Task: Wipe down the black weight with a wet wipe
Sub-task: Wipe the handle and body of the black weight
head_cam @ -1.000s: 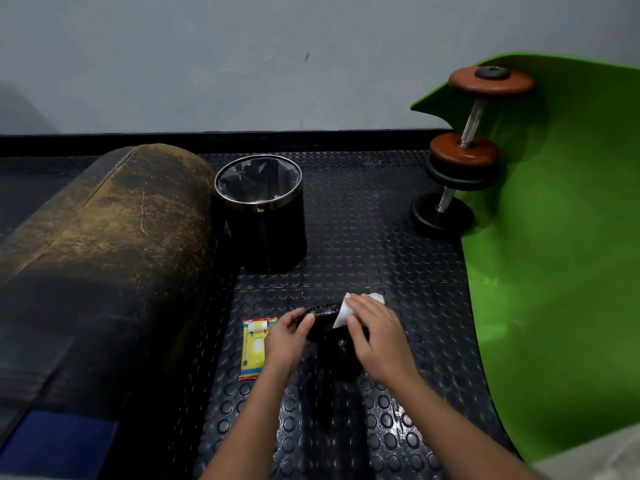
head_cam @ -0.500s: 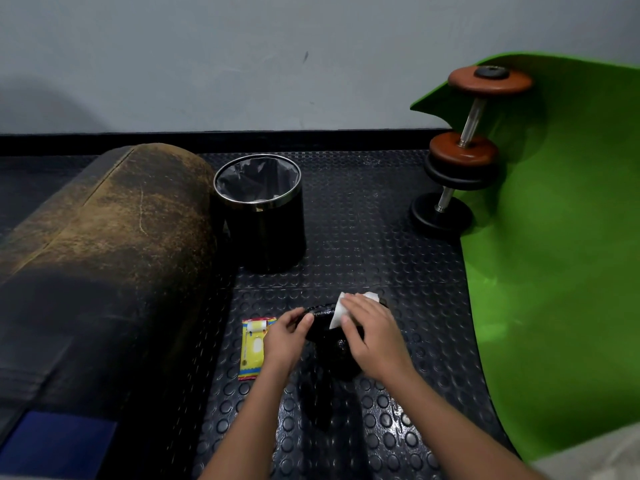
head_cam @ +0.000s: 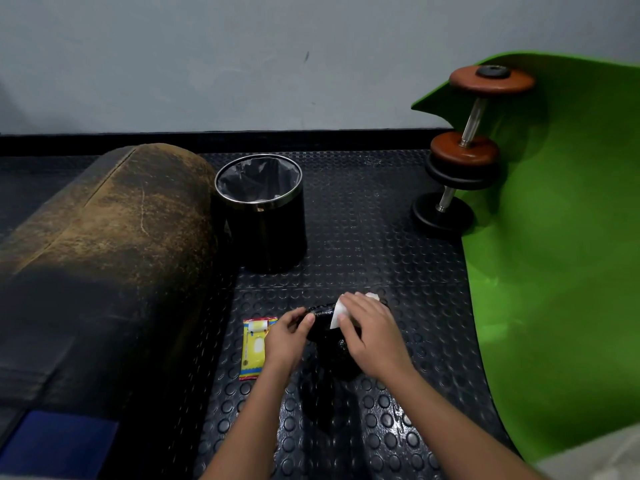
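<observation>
Down near the front edge of the studded floor mat [head_cam: 363,209], black weight [head_cam: 323,329] steadied by left hand [head_cam: 285,339], thumb and fingers curled on its left side; right hand [head_cam: 372,336] pressing white wet wipe [head_cam: 338,312] flat onto its top. Just left, yellow wipe packet [head_cam: 254,348]; toward the far edge, black bin [head_cam: 263,216]

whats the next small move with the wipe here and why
Probably drag the right hand and the white wipe toward the body along the black weight: the wipe covers only its far top, and the left hand grips its left side.
</observation>
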Demonstrator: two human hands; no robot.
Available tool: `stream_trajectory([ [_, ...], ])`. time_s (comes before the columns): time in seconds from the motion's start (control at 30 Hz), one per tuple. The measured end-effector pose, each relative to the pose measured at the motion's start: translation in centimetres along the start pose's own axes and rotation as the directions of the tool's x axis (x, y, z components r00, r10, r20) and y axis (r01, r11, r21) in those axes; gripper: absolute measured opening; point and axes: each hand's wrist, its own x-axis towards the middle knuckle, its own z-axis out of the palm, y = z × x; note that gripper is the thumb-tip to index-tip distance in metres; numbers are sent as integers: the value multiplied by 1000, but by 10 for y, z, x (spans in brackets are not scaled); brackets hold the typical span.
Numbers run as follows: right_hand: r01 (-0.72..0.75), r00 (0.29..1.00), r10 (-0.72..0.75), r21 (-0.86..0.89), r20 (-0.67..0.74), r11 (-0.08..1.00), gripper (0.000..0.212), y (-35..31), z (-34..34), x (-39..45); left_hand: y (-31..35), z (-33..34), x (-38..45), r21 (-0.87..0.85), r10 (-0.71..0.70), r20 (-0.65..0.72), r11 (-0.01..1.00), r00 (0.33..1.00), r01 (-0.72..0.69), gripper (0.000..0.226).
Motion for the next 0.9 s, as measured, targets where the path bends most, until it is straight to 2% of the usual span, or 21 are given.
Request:
stream_trajectory([
  [0.1,-15,995,21,57,-94,998,42,14,-2,-9,-1,0,0,4,-1,-3,1000,1000,1,39],
  [0.17,-134,982,147,110,-119,985,43,18,-1,-7,-1,0,0,7,-2,-1,1000,1000,2,40],
  [0.27,-307,947,316,116,-67,945,49,11,1,6,-2,-1,1,14,-1,1,1000,1000,1,41],
  [0.33,-303,951,305,48,-40,952,53,3,2,14,-3,-1,2,19,-1,0,1000,1000,1,41],
  [0.43,-137,990,138,-46,20,989,59,-5,3,14,-3,0,3,6,-4,4,1000,1000,4,39],
  [0.5,-33,999,33,-20,20,999,58,-4,3,7,-2,0,3,9,-3,3,1000,1000,3,39],
  [0.57,12,999,-11,22,-36,1000,48,2,1,-1,-3,0,3,5,-6,2,1000,1000,6,40],
  [0.67,-55,989,63,65,-133,996,39,14,-1,-6,-5,0,4,6,-10,2,1000,1000,10,41],
  [0.8,-291,951,301,113,-75,950,46,13,0,8,-5,0,4,7,-6,2,1000,1000,6,42],
  [0.9,-232,972,233,11,-30,973,54,3,2,16,-4,0,4,10,-5,-2,1000,1000,5,41],
])
